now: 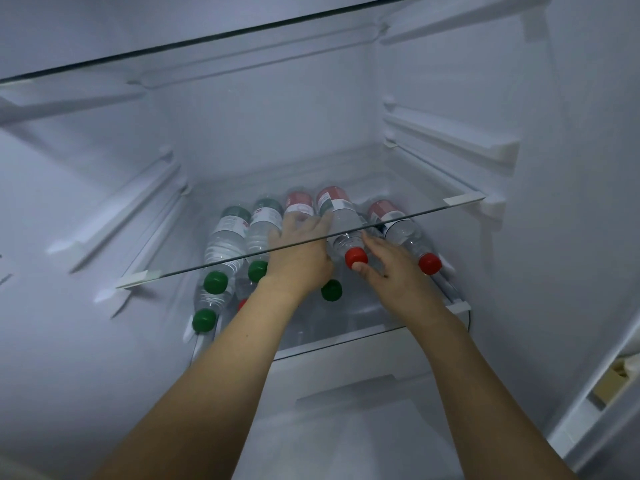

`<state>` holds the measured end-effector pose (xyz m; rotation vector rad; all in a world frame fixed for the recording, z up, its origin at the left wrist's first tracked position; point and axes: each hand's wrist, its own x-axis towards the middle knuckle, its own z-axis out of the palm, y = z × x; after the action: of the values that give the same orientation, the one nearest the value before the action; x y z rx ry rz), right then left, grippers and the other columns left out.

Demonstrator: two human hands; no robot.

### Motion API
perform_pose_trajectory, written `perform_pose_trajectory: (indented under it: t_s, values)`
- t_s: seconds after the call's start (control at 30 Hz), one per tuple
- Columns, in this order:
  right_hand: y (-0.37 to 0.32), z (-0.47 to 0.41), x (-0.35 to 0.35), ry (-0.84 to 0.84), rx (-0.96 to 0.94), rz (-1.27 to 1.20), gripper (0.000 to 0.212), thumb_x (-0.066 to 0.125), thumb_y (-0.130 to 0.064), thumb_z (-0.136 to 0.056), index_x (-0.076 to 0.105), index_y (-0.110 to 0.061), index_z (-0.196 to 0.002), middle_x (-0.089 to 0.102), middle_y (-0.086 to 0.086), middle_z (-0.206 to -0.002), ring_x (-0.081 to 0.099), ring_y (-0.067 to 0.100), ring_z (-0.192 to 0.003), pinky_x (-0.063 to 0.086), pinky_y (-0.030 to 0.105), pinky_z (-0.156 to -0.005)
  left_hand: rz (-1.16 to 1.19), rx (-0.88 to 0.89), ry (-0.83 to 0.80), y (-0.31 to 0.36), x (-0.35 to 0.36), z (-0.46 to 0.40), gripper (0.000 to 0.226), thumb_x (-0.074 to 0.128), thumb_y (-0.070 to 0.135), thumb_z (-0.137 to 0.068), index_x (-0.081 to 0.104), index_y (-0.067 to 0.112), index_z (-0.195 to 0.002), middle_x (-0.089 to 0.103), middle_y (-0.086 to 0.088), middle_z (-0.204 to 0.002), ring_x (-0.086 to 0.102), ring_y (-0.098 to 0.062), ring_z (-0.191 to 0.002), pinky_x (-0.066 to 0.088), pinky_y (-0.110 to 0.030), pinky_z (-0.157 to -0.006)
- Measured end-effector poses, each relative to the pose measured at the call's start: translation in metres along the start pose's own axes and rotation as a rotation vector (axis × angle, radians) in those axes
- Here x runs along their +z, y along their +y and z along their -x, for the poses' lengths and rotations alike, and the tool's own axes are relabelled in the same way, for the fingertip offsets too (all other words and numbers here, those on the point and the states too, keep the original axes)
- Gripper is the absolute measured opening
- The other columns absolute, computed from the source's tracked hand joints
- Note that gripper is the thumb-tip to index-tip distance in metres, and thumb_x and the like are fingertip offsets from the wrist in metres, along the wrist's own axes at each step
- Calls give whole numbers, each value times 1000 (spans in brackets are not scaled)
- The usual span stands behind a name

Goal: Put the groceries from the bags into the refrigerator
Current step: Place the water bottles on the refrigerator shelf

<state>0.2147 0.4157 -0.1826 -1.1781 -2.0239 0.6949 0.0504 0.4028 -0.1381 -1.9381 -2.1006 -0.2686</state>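
Several clear water bottles with green or red caps lie on their sides on a low refrigerator shelf, under a glass shelf (pixel 207 269). My left hand (pixel 298 254) reaches under the glass and rests flat, fingers spread, on the bottles in the middle of the pile. My right hand (pixel 391 271) is beside a red-capped bottle (pixel 346 233). Its thumb touches just below the cap and its fingers lie loosely along the neck. Another red-capped bottle (pixel 405 233) lies to the right, and green-capped bottles (pixel 225 244) lie to the left.
A white drawer front (pixel 346 368) sits below the bottle shelf. A second glass shelf (pixel 173 51) runs high above. White rail ledges line both side walls. The door's edge (pixel 616 375) shows at the right.
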Motion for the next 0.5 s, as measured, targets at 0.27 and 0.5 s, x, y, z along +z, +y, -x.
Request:
perform_pose_trajectory:
  t_s: [0.27,0.5]
  values:
    - [0,-10,12,91,14,42,56,55,-34,-98,39,-17,-148,43,3,-151,30,20,-143,26,37,-116,11,-4,1,-1,3,-1,78,54,21,-80,25,28,-152,40,8,-148,23,-26,-138,29,-45,-100]
    - [1,-11,13,96,29,47,55,54,-37,-97,42,-18,-147,43,2,-150,31,18,-142,27,37,-116,10,-11,11,-1,4,0,80,55,19,-80,24,28,-154,40,10,-149,25,-25,-137,28,-42,-98]
